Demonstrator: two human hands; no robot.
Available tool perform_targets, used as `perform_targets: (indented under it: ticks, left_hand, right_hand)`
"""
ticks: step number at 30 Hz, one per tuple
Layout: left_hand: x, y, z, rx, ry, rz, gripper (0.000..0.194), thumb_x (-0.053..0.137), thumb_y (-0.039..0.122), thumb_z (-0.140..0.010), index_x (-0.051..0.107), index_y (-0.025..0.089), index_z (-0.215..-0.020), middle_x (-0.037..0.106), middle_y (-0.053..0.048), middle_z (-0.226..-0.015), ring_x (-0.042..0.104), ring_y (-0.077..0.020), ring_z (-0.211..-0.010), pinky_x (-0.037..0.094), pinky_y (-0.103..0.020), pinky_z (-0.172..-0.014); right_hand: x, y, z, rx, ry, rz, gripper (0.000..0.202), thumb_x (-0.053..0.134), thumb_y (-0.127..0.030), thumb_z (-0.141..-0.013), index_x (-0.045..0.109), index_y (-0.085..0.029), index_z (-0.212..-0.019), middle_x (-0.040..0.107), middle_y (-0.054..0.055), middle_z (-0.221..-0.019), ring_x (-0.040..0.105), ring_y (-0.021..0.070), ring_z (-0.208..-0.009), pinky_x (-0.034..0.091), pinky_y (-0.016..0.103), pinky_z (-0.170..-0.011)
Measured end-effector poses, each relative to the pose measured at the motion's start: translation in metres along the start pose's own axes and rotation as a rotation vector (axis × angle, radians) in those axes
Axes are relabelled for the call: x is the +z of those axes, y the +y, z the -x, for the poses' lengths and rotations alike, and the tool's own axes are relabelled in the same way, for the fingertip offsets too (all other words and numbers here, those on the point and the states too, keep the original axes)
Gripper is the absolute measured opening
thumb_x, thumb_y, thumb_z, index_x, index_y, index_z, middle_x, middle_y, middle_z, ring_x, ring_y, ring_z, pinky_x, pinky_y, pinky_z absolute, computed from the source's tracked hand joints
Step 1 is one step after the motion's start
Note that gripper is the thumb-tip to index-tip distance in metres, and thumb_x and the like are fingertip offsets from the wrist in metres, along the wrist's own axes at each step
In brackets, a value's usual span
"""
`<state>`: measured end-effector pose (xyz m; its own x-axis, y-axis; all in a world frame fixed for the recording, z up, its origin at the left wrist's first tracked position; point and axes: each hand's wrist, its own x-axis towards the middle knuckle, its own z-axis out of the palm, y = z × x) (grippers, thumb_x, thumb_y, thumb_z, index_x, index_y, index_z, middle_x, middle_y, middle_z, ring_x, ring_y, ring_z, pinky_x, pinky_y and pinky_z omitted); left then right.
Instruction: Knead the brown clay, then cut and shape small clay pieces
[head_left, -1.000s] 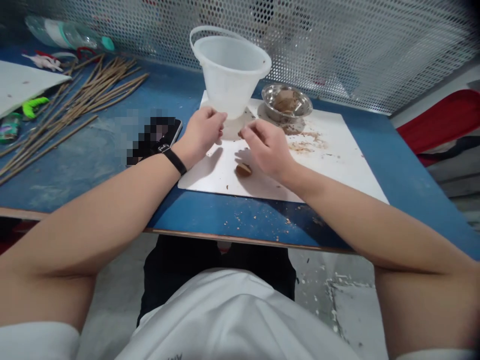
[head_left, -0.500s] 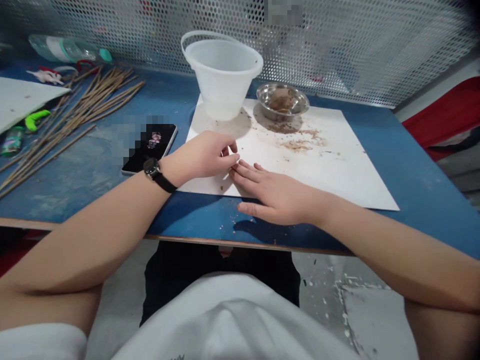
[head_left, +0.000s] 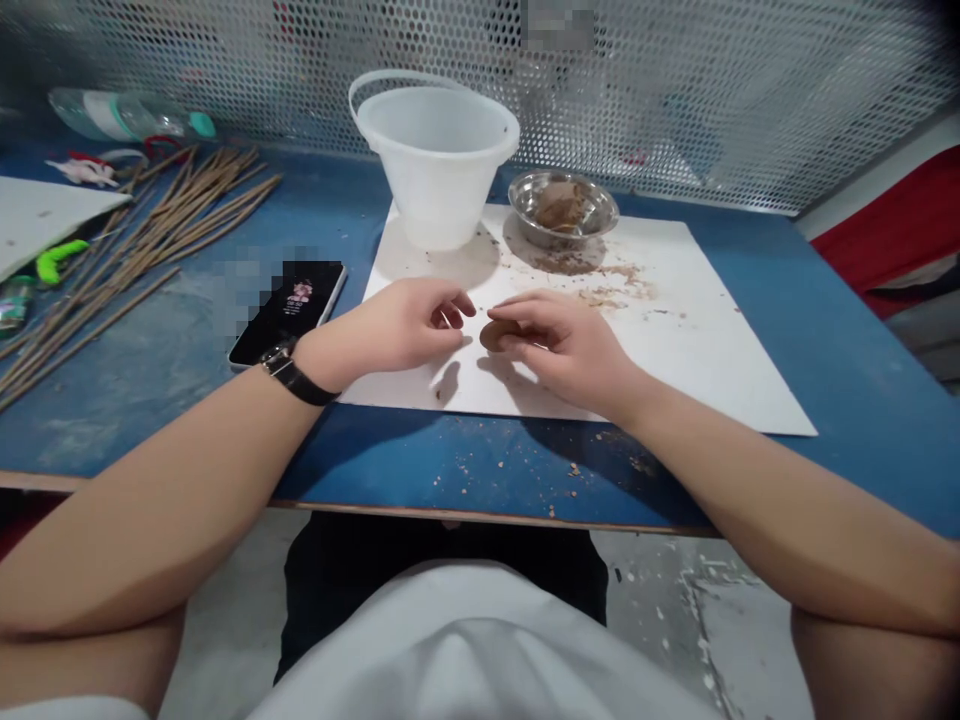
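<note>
Between the thumb and fingers of my right hand is a small flat brown disc, held just above the white board. My left hand is close by on the left, its fingers curled loosely and apart with nothing between them. A steel bowl with a brown lump in it stands at the back of the board. Left of the bowl is a white bucket. Brown crumbs are scattered on the board in front of the bowl.
A phone lies left of the board. Farther left are a bundle of thin sticks, a plastic bottle, a green object and a small jar. A perforated metal screen rises behind the table.
My right hand has turned from lying flat, palm down, to gripping the brown disc, which now shows. My left hand has drawn slightly away from it. The view has shifted a little.
</note>
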<state>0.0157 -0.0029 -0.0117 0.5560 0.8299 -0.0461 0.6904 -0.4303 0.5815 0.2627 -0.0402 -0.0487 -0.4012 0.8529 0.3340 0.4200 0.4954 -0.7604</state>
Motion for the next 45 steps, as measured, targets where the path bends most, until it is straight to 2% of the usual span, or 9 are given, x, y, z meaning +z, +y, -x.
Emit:
perform_targets:
  ticks: [3, 9, 15, 23, 27, 34, 36, 41, 45]
  left_hand:
    - [0.004, 0.000, 0.000, 0.033, -0.006, 0.109, 0.041, 0.076, 0.037, -0.088, 0.078, 0.015, -0.122, 0.084, -0.011, -0.107, 0.077, -0.0234, -0.096, 0.058, -0.034, -0.086]
    - [0.014, -0.001, -0.004, 0.070, 0.069, 0.047, 0.024, 0.078, 0.042, -0.088, 0.081, 0.019, -0.096, 0.084, -0.008, -0.091, 0.075, -0.0223, -0.084, 0.052, -0.032, -0.073]
    - [0.013, 0.001, -0.007, -0.066, 0.088, 0.193, 0.018, 0.079, 0.037, -0.088, 0.082, 0.019, -0.084, 0.083, -0.006, -0.081, 0.072, -0.0197, -0.074, 0.050, -0.032, -0.067]
    - [0.008, 0.006, -0.004, -0.118, 0.017, 0.431, 0.014, 0.082, 0.032, -0.089, 0.081, 0.020, -0.084, 0.084, -0.008, -0.089, 0.075, -0.0193, -0.082, 0.057, -0.033, -0.074]
    - [0.006, 0.001, -0.004, -0.047, -0.086, 0.538, 0.018, 0.081, 0.032, -0.090, 0.084, 0.021, -0.104, 0.087, -0.009, -0.106, 0.081, -0.0219, -0.098, 0.062, -0.035, -0.087]
    - [0.014, 0.006, -0.005, -0.125, 0.085, 0.406, 0.024, 0.074, 0.037, -0.096, 0.084, 0.018, -0.085, 0.084, -0.010, -0.082, 0.073, -0.0187, -0.072, 0.057, -0.033, -0.070]
    - [0.015, 0.006, -0.005, -0.117, 0.053, 0.336, 0.026, 0.072, 0.039, -0.097, 0.083, 0.019, -0.083, 0.083, -0.009, -0.080, 0.072, -0.0190, -0.070, 0.055, -0.033, -0.068]
    - [0.010, -0.001, -0.004, -0.027, 0.134, 0.043, 0.026, 0.078, 0.043, -0.090, 0.085, 0.019, -0.097, 0.087, -0.010, -0.096, 0.077, -0.0232, -0.087, 0.056, -0.034, -0.079]
    - [0.000, -0.003, -0.002, -0.075, 0.033, 0.076, 0.021, 0.076, 0.037, -0.091, 0.086, 0.020, -0.097, 0.086, -0.008, -0.094, 0.078, -0.0227, -0.086, 0.055, -0.033, -0.080]
  right_hand:
    - [0.004, 0.003, -0.007, 0.150, 0.055, -0.087, 0.039, 0.076, -0.024, -0.092, 0.080, -0.019, -0.131, 0.087, 0.010, -0.110, 0.083, 0.0266, -0.104, 0.068, 0.049, -0.101]
    - [0.015, 0.006, -0.015, 0.226, 0.042, -0.141, 0.015, 0.083, -0.026, -0.086, 0.084, -0.020, -0.099, 0.088, 0.008, -0.103, 0.082, 0.0271, -0.097, 0.067, 0.051, -0.097]
    - [0.010, 0.011, -0.015, 0.332, 0.069, -0.299, 0.053, 0.091, -0.029, -0.081, 0.076, -0.015, -0.130, 0.086, 0.015, -0.116, 0.084, 0.0284, -0.101, 0.068, 0.050, -0.096]
    - [0.008, -0.003, -0.013, 0.296, -0.010, -0.188, 0.028, 0.084, -0.045, -0.092, 0.081, -0.018, -0.093, 0.078, 0.003, -0.074, 0.068, 0.0166, -0.065, 0.052, 0.031, -0.062]
    - [0.006, -0.003, -0.016, 0.266, -0.038, -0.135, 0.020, 0.083, -0.039, -0.092, 0.084, -0.019, -0.095, 0.079, 0.002, -0.077, 0.070, 0.0177, -0.071, 0.053, 0.032, -0.067]
    - [0.004, 0.001, -0.014, 0.257, -0.068, -0.004, 0.042, 0.084, -0.043, -0.090, 0.082, -0.016, -0.122, 0.085, 0.007, -0.093, 0.074, 0.0211, -0.077, 0.057, 0.036, -0.073]
    - [0.002, 0.000, -0.011, 0.204, -0.042, 0.079, 0.049, 0.082, -0.040, -0.091, 0.078, -0.013, -0.131, 0.085, 0.009, -0.096, 0.076, 0.0224, -0.079, 0.061, 0.039, -0.078]
    - [0.000, -0.009, 0.001, -0.280, -0.148, 0.418, 0.038, 0.061, -0.038, -0.105, 0.081, -0.014, -0.127, 0.084, 0.017, -0.127, 0.078, 0.0334, -0.116, 0.062, 0.054, -0.106]
    - [0.004, -0.019, 0.010, -0.372, -0.262, 0.516, 0.055, 0.057, -0.042, -0.110, 0.071, -0.007, -0.149, 0.071, 0.021, -0.155, 0.063, 0.0397, -0.151, 0.052, 0.059, -0.127]
